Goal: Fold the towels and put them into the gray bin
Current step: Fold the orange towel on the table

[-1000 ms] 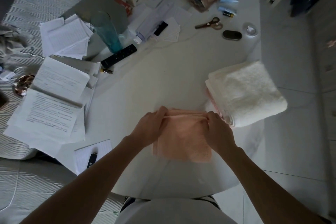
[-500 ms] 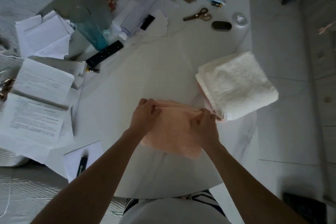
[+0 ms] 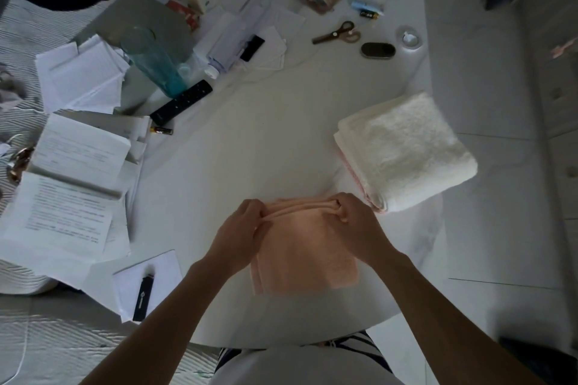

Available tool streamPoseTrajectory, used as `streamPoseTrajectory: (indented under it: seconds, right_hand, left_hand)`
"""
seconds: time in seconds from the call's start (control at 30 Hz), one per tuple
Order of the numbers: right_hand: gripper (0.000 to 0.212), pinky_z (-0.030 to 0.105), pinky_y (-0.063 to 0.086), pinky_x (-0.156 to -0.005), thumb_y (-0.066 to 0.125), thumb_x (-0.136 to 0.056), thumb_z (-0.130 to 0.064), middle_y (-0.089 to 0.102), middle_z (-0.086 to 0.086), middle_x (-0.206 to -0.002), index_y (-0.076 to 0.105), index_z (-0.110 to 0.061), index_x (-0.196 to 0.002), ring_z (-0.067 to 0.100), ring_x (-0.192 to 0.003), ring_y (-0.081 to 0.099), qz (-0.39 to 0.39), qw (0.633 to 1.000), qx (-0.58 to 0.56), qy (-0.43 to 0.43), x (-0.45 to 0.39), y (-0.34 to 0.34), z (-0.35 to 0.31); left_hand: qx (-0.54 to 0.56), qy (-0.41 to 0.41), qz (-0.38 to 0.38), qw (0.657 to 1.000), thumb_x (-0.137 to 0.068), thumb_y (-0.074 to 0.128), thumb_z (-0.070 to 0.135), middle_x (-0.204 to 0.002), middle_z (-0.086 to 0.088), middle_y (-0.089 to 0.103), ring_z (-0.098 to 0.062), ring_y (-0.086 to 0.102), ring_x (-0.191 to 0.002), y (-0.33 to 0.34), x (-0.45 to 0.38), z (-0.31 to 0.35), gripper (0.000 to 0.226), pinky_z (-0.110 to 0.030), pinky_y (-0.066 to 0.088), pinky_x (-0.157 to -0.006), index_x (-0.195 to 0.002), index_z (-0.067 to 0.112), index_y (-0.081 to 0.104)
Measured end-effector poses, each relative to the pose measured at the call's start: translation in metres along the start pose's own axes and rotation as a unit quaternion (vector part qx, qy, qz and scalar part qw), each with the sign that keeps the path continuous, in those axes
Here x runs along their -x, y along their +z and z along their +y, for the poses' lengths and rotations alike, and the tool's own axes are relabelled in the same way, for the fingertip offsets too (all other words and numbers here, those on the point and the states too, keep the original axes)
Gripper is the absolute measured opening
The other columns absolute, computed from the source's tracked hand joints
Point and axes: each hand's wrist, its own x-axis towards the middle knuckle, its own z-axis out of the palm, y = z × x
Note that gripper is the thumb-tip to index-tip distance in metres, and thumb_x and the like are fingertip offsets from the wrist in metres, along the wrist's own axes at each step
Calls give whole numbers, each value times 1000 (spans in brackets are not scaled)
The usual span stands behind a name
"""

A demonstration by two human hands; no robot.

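Note:
A small peach towel (image 3: pixel 305 255) lies folded on the white table (image 3: pixel 259 159) near its front edge. My left hand (image 3: pixel 242 228) pinches the towel's far left corner, and my right hand (image 3: pixel 356 219) pinches its far right corner, so the folded far edge bunches between them. A stack of folded white towels (image 3: pixel 403 150) rests to the right, close to the table's right edge, with a pink edge showing under it. No gray bin is in view.
Paper stacks (image 3: pixel 72 172) crowd the left side. A teal glass (image 3: pixel 153 62), a black remote (image 3: pixel 181 101), scissors (image 3: pixel 337 33), a dark oval case (image 3: pixel 377 50) and bottles sit at the back. A black lighter (image 3: pixel 144 297) lies on a notepad at front left.
Both hands stay on the peach towel's far corners. They spread slightly apart again after drawing close, and the towel lies flatter and squarer. The camera view shifted.

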Motion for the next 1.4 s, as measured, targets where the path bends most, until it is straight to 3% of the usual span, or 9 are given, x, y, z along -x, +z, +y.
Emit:
streamPoseTrajectory:
  seconds: [0.17, 0.3, 0.4, 0.5, 0.63, 0.8, 1.13, 1.3, 1.4]
  right_hand:
    - [20, 13, 43, -66, 56, -92, -17, 66, 2, -93, 61, -11, -110, 19, -86, 64, 69, 991, -64, 97, -6, 7, 16]
    - [46, 42, 52, -87, 56, -92, -35, 61, 12, -117, 51, -9, -129, 28, -102, 62, 60, 979, -46, 189, -3, 23, 22]
    - [65, 41, 50, -90, 52, -91, -56, 57, 9, -125, 44, -10, -135, 28, -108, 60, 14, 973, 6, 231, 8, 30, 23]
    - [67, 31, 43, -77, 41, -92, -63, 59, 3, -113, 44, -12, -134, 19, -92, 57, -18, 964, 4, 267, 29, 32, 25]
    - [51, 33, 49, -67, 48, -89, -53, 60, -5, -102, 49, -20, -128, 16, -88, 60, -46, 933, -144, 326, 45, 27, 18]
    - [28, 27, 46, -56, 58, -77, -47, 65, -6, -88, 59, -27, -97, 11, -75, 63, -51, 956, -150, 245, 28, -3, -24]
    - [26, 23, 46, -59, 58, -71, -58, 69, -20, -76, 66, -39, -86, 1, -67, 66, 161, 967, -167, 103, -14, -206, -48]
    - [49, 42, 55, -81, 59, -85, -47, 68, 7, -103, 62, -11, -118, 30, -93, 66, 114, 974, -68, 186, -58, -206, 39]
    - [68, 45, 49, -100, 62, -84, -54, 64, 8, -124, 52, -11, -136, 28, -109, 62, -3, 946, -231, 228, -73, -205, 83]
  left_hand:
    - [9, 41, 49, 998, -96, 54, 23, -96, 6, 61, -22, 62, -80, -4, -30, 17, 7, -33, 48, -68, -99, 27, 48]
    - [-39, -103, 33, 993, -93, 61, 29, -116, -3, 57, -28, 52, -110, 16, -49, 11, 16, -40, 42, -91, -106, 21, 61]
    - [33, -198, 65, 977, -86, 65, 32, -129, -7, 50, -33, 46, -119, 22, -43, 10, 41, -44, 41, -97, -124, 22, 54]
    - [119, -321, 140, 929, -80, 75, 44, -142, -14, 38, -37, 38, -128, 23, -18, 8, 78, -50, 39, -101, -142, 18, 34]
    - [304, -449, 53, 838, -77, 82, 41, -130, -12, 52, -33, 56, -113, 29, 18, 6, 88, -46, 53, -88, -141, 4, 35]
    - [457, -432, 34, 777, -82, 77, 28, -99, -11, 74, -26, 71, -86, 25, 35, 14, 51, -29, 54, -58, -120, -3, 64]
    - [617, -151, 64, 770, -79, 75, 30, -115, -4, 74, -21, 72, -104, -24, -66, 167, 49, -35, 60, -82, -124, 15, 59]
    - [474, -299, 46, 827, -81, 79, 36, -131, -13, 60, -30, 62, -114, 38, -114, 196, 68, -46, 54, -92, -134, 7, 46]
    - [477, -396, 23, 784, -70, 80, 58, -126, -8, 56, -28, 57, -112, 68, -118, 198, 99, -49, 47, -100, -143, 11, 32]
